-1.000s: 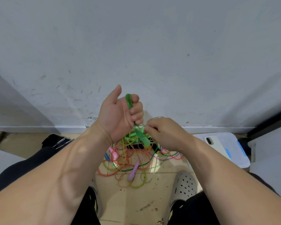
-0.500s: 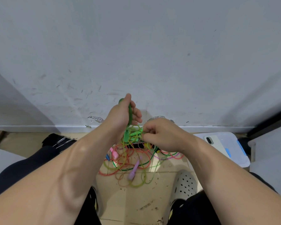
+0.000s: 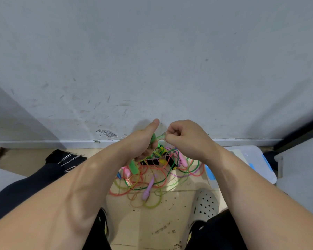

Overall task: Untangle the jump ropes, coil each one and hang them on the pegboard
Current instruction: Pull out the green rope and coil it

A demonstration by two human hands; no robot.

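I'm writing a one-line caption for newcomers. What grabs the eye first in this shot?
Two hands meet at centre before a scuffed grey wall: the left hand grips a green handle, and the right hand pinches a thin green cord right beside it. Below them, on the tan floor, lies a bright tangle of jump ropes in green, orange, pink and yellow.

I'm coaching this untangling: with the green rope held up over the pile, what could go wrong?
Pulling the green cord pinched by the right hand may tighten knots, since it runs down into the tangled pile. The left hand grips just the green handle; lifting could drag other ropes along.
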